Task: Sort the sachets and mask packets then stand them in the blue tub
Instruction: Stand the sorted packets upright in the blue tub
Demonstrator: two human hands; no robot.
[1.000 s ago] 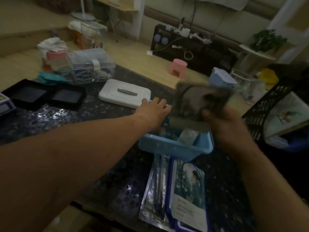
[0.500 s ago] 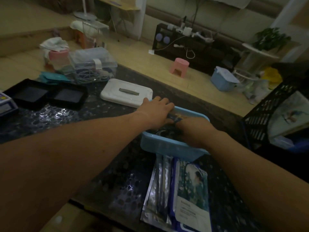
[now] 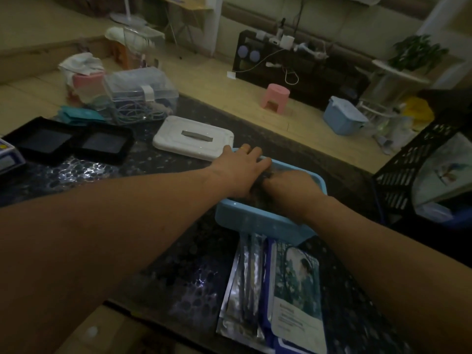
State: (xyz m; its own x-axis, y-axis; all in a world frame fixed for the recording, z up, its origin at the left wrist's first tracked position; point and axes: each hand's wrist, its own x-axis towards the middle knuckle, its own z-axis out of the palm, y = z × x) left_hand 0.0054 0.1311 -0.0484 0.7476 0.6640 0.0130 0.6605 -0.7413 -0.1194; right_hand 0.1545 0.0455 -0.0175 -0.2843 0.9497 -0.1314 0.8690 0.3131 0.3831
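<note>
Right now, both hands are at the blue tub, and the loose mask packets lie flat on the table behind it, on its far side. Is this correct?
Not quite. The left hand and right hand are at the blue tub, but the mask packets lie flat on the table in front of it, on its near side. The head view shows this.

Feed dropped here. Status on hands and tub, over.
Both at blue tub: left hand on far rim, right hand inside, fingers hidden. Unsorted packets lie flat, near side of tub. White lid beside tub; nothing blocking.
</note>
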